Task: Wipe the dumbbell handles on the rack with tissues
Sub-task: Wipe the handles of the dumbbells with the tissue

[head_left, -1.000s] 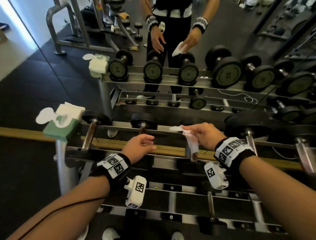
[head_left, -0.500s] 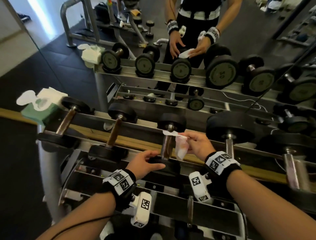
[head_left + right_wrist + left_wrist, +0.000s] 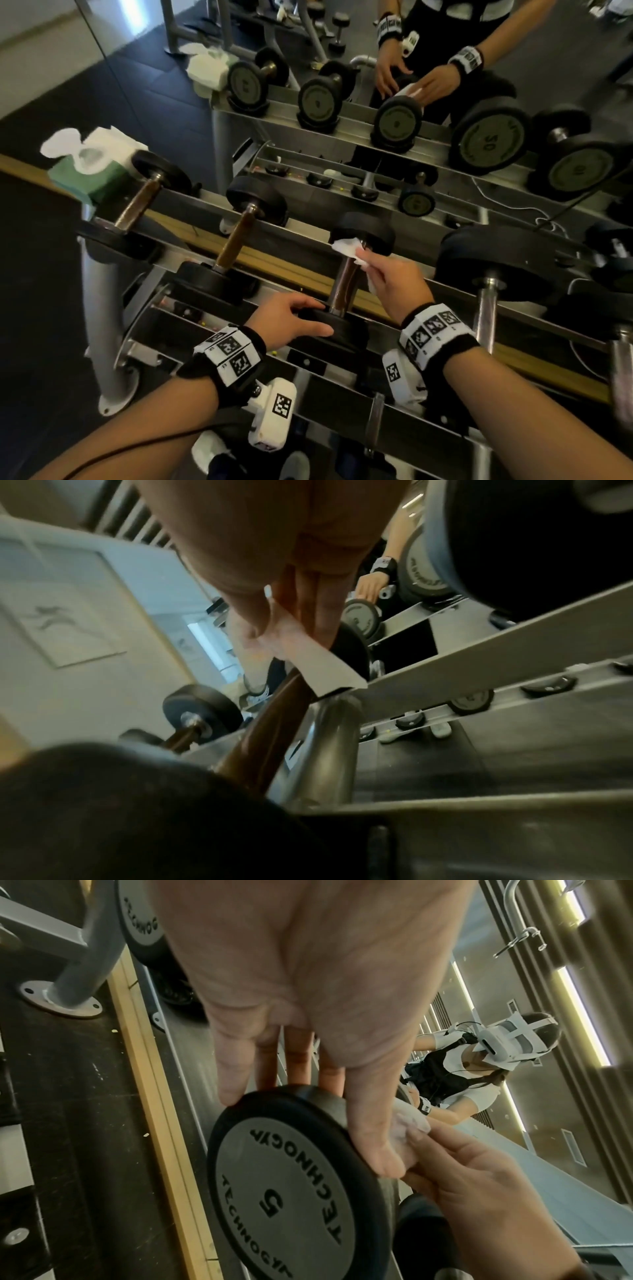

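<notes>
The third dumbbell on the top rail has a brown handle (image 3: 344,286) (image 3: 270,723) and black heads. My left hand (image 3: 301,317) (image 3: 308,1118) holds its near head (image 3: 342,334), marked 5 (image 3: 284,1191), with the thumb on one side of the rim and the fingers behind it. At the far end of the handle, my right hand (image 3: 364,260) (image 3: 274,631) pinches a white tissue (image 3: 347,247) (image 3: 308,658) against the bar, just under the far head (image 3: 363,229). Part of the tissue hangs under the palm.
A green tissue box (image 3: 85,174) sits at the left end of the steel rack (image 3: 202,205). Two brown-handled dumbbells (image 3: 236,240) lie to the left, and a heavier steel-handled one (image 3: 489,274) to the right. A mirror behind repeats the rack and the person.
My left hand moved right from the rail and took hold of the third dumbbell's near head. My right hand carried the tissue up the handle toward the far head. The head view swung left.
</notes>
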Tool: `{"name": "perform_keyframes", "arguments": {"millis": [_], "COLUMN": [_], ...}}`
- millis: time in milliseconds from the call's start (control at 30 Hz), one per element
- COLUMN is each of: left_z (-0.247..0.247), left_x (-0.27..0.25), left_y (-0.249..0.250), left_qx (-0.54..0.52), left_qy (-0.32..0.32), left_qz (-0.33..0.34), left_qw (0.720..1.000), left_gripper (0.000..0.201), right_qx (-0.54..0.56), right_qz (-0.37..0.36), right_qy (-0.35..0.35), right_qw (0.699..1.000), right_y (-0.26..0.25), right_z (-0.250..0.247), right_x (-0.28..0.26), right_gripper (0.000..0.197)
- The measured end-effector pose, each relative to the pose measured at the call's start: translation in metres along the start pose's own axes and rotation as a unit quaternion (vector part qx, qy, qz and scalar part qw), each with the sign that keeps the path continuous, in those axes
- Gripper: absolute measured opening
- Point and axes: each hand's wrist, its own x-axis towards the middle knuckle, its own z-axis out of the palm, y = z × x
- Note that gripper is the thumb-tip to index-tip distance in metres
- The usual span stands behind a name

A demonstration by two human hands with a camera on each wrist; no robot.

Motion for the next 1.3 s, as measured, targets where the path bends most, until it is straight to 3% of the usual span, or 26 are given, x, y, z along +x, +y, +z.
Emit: {"name": "perform_keyframes", "arguments": {"millis": [133,267,400,567,667,733,867,900,967,1067,1133,1200,1300], "left_z": [0.000,0.001,0.001,0.001,0.001,0.001,0.002,0.002,0.003,0.005,0.005,0.007,0.009], "left_x": [0.000,0.000,0.001,0.001,0.000,0.000,0.001,0.002,0.002,0.002,0.001,0.001,0.000], "left_y": [0.000,0.000,-0.001,-0.002,-0.001,-0.001,-0.002,-0.002,-0.003,-0.005,-0.007,-0.011,-0.015], "left_qx": [-0.001,-0.006,-0.013,-0.018,-0.016,-0.016,-0.028,-0.029,-0.025,-0.027,-0.034,-0.039,-0.033], "left_qy": [0.000,0.003,0.000,-0.002,-0.001,0.001,0.005,0.002,0.004,0.036,0.048,0.042,0.039], "left_qz": [0.002,-0.004,-0.005,-0.007,-0.010,-0.011,-0.019,-0.019,-0.019,-0.023,-0.036,-0.052,-0.057], "left_qw": [1.000,1.000,1.000,1.000,1.000,1.000,0.999,0.999,0.999,0.999,0.998,0.997,0.997], "left_gripper": [0.040,0.042,0.039,0.038,0.039,0.040,0.038,0.038,0.045,0.080,0.093,0.089,0.078], "right_qx": [-0.113,-0.068,-0.155,-0.029,-0.118,-0.181,-0.053,-0.010,0.054,0.011,-0.033,-0.084,-0.269], "right_qz": [-0.036,-0.062,-0.096,-0.081,-0.066,-0.111,-0.041,-0.017,0.007,-0.014,-0.014,0.025,-0.049], "right_qy": [-0.059,-0.121,-0.187,-0.227,-0.268,-0.273,-0.330,-0.319,-0.215,-0.085,-0.094,-0.144,-0.206], "right_qw": [0.991,0.988,0.965,0.970,0.954,0.938,0.942,0.948,0.975,0.996,0.995,0.986,0.940], "right_y": [-0.006,-0.004,0.002,0.005,-0.010,-0.013,-0.016,-0.015,-0.014,-0.013,-0.010,-0.010,-0.005], "right_z": [0.009,0.010,0.005,0.012,0.010,0.008,-0.008,-0.012,-0.020,-0.022,-0.019,-0.016,-0.009], "right_x": [0.006,0.015,0.024,0.019,0.015,0.013,0.017,0.020,0.028,0.033,0.036,0.036,0.036], "right_gripper": [0.034,0.036,0.040,0.033,0.036,0.040,0.030,0.028,0.029,0.033,0.031,0.052,0.033]}}
